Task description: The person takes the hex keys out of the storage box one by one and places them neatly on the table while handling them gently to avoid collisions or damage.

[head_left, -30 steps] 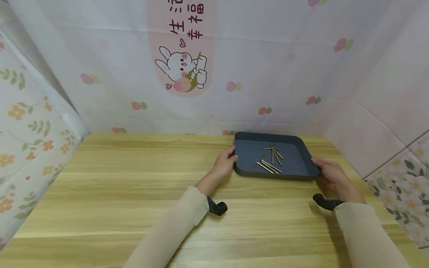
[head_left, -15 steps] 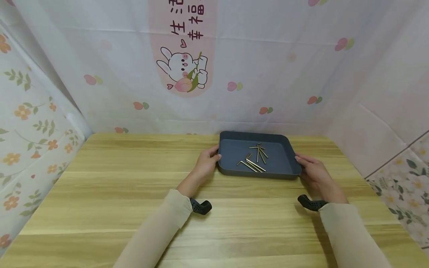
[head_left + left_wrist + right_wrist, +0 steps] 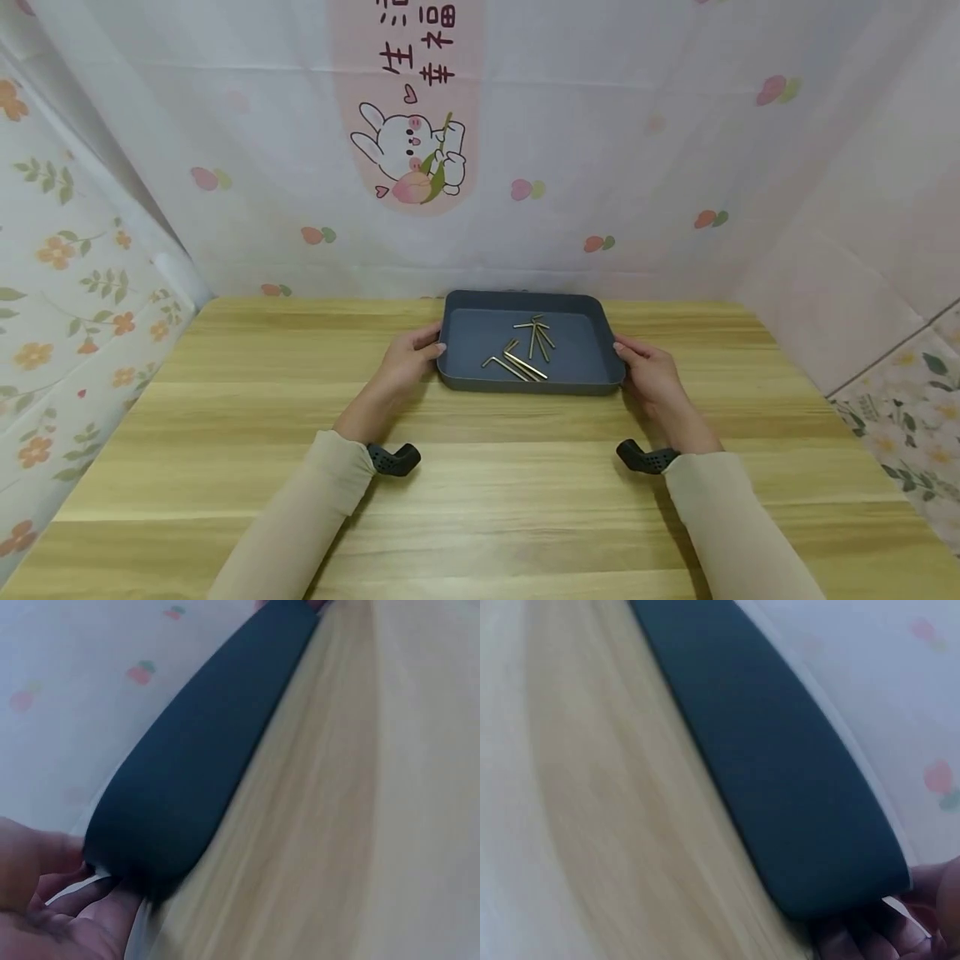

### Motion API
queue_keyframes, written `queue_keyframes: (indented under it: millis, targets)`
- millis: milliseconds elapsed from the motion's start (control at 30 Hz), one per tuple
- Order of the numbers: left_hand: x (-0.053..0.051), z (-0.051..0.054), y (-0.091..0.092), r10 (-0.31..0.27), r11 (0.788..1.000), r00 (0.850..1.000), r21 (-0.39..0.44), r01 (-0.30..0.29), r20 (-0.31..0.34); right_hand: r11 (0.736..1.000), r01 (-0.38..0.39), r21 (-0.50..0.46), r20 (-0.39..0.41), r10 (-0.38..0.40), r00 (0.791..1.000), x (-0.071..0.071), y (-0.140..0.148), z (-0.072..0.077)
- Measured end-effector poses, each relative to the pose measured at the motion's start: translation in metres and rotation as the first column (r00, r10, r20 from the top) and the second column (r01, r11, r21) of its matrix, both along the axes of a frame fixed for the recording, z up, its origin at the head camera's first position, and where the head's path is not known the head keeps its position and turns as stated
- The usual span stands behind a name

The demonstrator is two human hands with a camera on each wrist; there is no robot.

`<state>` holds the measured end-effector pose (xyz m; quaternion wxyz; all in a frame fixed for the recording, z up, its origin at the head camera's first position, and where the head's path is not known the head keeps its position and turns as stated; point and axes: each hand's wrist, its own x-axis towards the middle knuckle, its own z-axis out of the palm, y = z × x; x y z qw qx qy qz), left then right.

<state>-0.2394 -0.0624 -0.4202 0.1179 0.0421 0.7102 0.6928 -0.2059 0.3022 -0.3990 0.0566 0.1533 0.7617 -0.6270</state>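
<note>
A shallow dark grey tray (image 3: 577, 342) sits near the back of the table, held level between both hands. Inside lie several brass-coloured hex keys, in a fanned upper cluster (image 3: 532, 342) and a lower cluster (image 3: 527, 366). My left hand (image 3: 405, 362) grips the tray's left end, thumb at the rim. At the opposite end my right hand (image 3: 654, 379) holds it the same way. Both wrist views show the tray's long outer wall (image 3: 195, 742), with fingers (image 3: 840, 945) tucked under the corner. Whether the tray's underside touches the table is hard to tell.
The wood-grain table (image 3: 247, 433) extends to both sides and in front. Behind it hangs a white printed curtain (image 3: 630, 167), close to the tray's back edge. Patterned cloth (image 3: 82, 317) borders the left side. A black mount (image 3: 393, 460) is on each wrist.
Both hands have carried or slid the tray steadily leftward along the back of the table, from the right side towards the middle. The hex keys travel with it and keep their arrangement.
</note>
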Motion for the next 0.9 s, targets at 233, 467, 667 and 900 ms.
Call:
queue_keyframes:
  millis: [233, 467, 667, 900]
  targets:
    - [-0.001, 0.006, -0.028, 0.024, 0.999, 0.999, -0.022, -0.023, 0.031, 0.997, 0.063, 0.044, -0.058, -0.06, 0.997, -0.007, -0.033, -0.005]
    - [-0.003, 0.01, -0.049, 0.07, 0.993, 0.997, -0.098, -0.067, 0.028, 0.997, 0.072, 0.042, -0.115, -0.067, 0.991, -0.014, -0.057, -0.009]
    - [-0.005, 0.012, -0.05, 0.086, 0.992, 0.996, -0.091, -0.083, 0.028, 0.997, 0.061, 0.057, -0.124, -0.053, 0.991, -0.012, -0.058, -0.008]
    - [-0.002, 0.013, -0.047, 0.1, 0.988, 0.994, -0.124, -0.094, 0.043, 0.999, 0.03, 0.028, -0.09, -0.028, 0.996, -0.012, -0.053, -0.008]
